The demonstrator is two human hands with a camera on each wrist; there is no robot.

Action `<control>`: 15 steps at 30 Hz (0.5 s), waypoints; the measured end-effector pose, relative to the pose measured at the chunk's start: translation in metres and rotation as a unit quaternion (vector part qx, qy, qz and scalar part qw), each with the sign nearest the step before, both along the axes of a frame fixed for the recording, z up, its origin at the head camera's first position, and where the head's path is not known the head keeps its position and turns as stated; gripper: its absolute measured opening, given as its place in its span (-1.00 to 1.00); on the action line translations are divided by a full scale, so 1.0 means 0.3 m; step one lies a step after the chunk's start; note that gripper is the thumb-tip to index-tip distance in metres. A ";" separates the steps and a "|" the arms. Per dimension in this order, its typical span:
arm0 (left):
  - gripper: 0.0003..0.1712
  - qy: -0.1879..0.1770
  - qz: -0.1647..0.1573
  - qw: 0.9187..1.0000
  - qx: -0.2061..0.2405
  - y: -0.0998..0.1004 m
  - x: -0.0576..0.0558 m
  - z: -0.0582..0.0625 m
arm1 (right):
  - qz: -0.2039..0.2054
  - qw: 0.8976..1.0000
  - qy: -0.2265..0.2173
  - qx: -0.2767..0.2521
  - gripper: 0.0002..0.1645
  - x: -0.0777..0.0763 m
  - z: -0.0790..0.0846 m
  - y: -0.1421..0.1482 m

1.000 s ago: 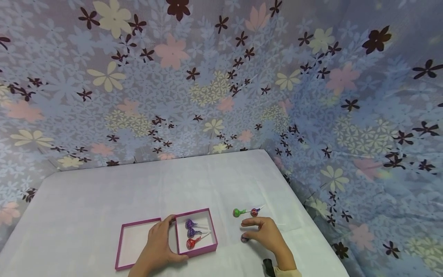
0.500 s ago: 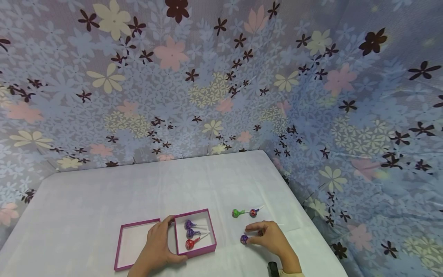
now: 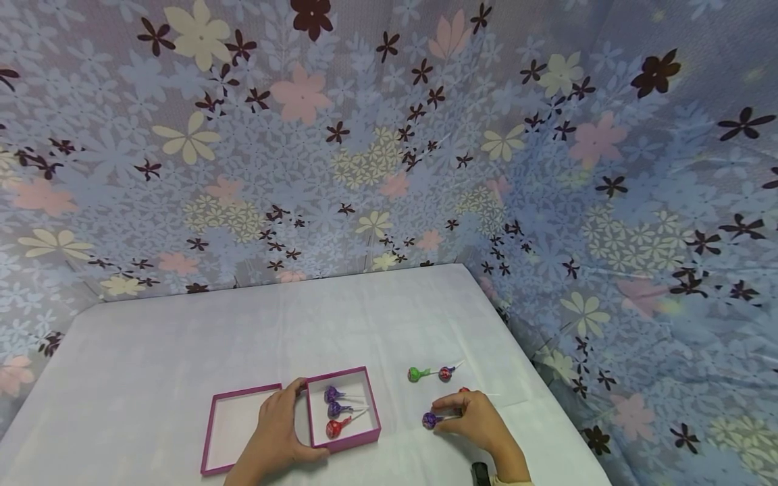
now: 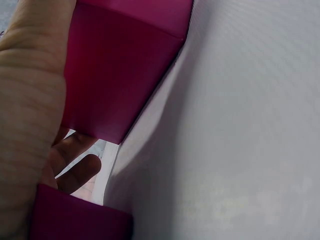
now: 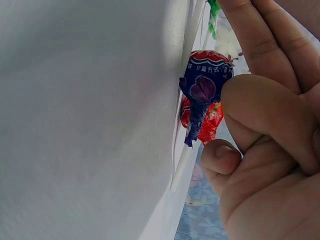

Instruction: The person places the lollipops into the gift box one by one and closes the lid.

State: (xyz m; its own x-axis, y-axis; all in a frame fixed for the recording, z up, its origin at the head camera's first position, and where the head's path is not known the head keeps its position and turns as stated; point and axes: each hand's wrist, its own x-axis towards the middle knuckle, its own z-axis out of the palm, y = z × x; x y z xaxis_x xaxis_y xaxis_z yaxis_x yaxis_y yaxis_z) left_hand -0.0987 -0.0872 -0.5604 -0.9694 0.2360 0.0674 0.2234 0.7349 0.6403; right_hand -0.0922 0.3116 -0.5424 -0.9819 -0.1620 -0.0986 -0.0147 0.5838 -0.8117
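Note:
My left hand [image 3: 276, 425] spans the left side of a magenta-rimmed box [image 3: 349, 442], gripping it with fingers at the back corner and thumb at the front. Inside lie two purple lollipops [image 3: 334, 409] and a red lollipop [image 3: 333, 428]. In the left wrist view, fingers [image 4: 80, 172] show beyond the box's magenta wall [image 4: 115, 75]. My right hand [image 3: 477, 422] is over a purple-blue lollipop [image 3: 429, 420], thumb and index finger parted about its stick. The right wrist view shows this lollipop [image 5: 202, 82] beside my bent thumb, its stick not pinched.
Left of the box lies a shallow magenta-edged tray or lid [image 3: 209, 432], partly behind my left hand. A green lollipop [image 3: 415, 374] and a red-blue lollipop [image 3: 446, 374] lie beyond my right hand. Another red lollipop [image 5: 212, 122] sits behind the purple-blue one.
My right hand has shifted slightly right, baring more of the purple-blue lollipop and its stick. A red lollipop now shows behind its knuckles. My left hand stays on the box.

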 end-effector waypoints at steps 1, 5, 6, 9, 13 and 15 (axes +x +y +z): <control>0.64 0.002 -0.002 1.000 -0.002 0.000 0.000 0.000 | -0.003 1.000 0.001 0.003 -0.57 0.000 0.000 -0.001; 0.63 0.006 -0.006 1.000 -0.007 -0.001 0.001 0.002 | -0.013 1.000 0.003 0.003 -0.60 0.002 -0.001 -0.005; 0.63 0.006 -0.005 1.000 -0.008 -0.001 0.001 0.001 | -0.014 1.000 0.004 0.001 -0.60 0.003 -0.001 -0.006; 0.64 0.006 -0.003 1.000 -0.009 0.000 -0.001 -0.001 | -0.012 1.000 0.006 -0.002 -0.62 0.004 -0.002 -0.010; 0.64 0.010 -0.002 1.000 -0.007 -0.001 -0.003 -0.006 | -0.009 1.000 0.003 -0.004 -0.63 0.006 -0.003 -0.014; 0.64 0.015 -0.002 1.000 -0.008 -0.002 -0.004 -0.009 | -0.010 1.000 0.002 -0.006 -0.62 0.006 -0.002 -0.016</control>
State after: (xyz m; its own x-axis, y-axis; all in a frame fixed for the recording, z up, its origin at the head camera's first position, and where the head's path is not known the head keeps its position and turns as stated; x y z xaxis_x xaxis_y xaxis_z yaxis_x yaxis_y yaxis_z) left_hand -0.0998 -0.0878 -0.5633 -0.9662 0.2407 0.0918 0.2445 0.7440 0.6219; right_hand -0.0904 0.3067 -0.5431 -0.9852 -0.1440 -0.0933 -0.0065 0.5744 -0.8186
